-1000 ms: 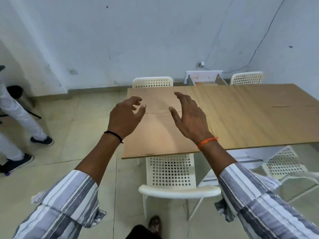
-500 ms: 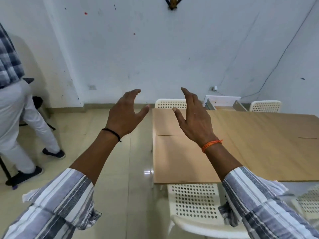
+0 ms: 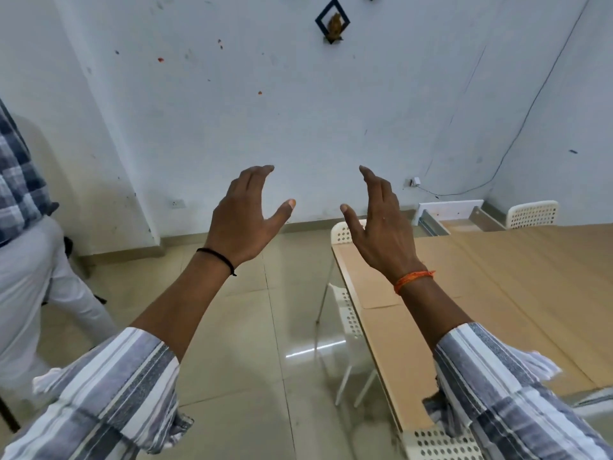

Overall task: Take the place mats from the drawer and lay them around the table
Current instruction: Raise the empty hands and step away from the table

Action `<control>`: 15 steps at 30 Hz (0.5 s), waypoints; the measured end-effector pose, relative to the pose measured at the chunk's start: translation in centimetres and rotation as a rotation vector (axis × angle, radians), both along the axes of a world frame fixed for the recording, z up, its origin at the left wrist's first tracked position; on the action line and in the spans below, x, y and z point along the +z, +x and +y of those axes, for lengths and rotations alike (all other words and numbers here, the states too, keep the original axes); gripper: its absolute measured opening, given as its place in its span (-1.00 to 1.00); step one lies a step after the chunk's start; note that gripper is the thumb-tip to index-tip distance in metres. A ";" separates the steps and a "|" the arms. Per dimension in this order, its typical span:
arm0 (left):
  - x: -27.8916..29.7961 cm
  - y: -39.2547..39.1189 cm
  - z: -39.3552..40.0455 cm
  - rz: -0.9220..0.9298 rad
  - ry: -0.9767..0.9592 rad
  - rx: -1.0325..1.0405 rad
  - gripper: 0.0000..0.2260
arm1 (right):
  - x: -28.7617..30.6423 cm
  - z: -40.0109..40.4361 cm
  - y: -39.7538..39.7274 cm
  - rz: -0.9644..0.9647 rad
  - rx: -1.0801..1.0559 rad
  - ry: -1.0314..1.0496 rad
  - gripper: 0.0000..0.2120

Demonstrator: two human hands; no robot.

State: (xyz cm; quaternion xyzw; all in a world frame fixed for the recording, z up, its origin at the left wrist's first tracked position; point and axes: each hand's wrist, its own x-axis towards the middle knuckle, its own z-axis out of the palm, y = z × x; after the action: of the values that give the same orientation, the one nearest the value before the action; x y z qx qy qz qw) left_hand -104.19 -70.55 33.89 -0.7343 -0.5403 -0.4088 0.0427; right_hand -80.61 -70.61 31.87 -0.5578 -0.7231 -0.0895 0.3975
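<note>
My left hand (image 3: 243, 217) and my right hand (image 3: 381, 229) are raised in front of me, palms facing each other, fingers relaxed, holding nothing. The wooden table (image 3: 497, 293) stretches away at the right, its near-left corner under my right wrist. Beyond its far edge stands a white open drawer (image 3: 447, 215) with metal rails; what it holds is hidden from here. No place mats are visible.
White perforated chairs stand around the table: one at its left end (image 3: 345, 310), one behind my right hand (image 3: 341, 232), one at the far right (image 3: 532, 214), one at the bottom (image 3: 438, 446). Another person (image 3: 30, 247) stands at the left on the tiled floor.
The view has swung left and upward, so the table slid to the right and more wall shows. My hands have risen and spread slightly apart, still holding nothing.
</note>
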 end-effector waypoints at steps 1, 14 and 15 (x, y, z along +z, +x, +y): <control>-0.1 -0.7 1.1 -0.006 0.000 -0.005 -0.46 | -0.1 0.9 -0.7 -0.007 -0.007 -0.005 -0.39; -1.2 -7.2 25.9 0.028 -0.019 -0.092 -0.51 | -1.6 23.8 -6.7 0.051 -0.159 -0.011 -0.43; -0.9 -7.4 28.3 0.027 -0.028 -0.098 -0.51 | -1.5 26.1 -7.0 0.059 -0.164 -0.013 -0.43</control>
State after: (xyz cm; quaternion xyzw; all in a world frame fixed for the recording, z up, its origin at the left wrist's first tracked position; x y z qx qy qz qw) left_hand -111.60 -42.21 32.94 -0.7657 -0.5088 -0.3929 0.0197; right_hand -87.64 -44.55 30.38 -0.6201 -0.6636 -0.1005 0.4063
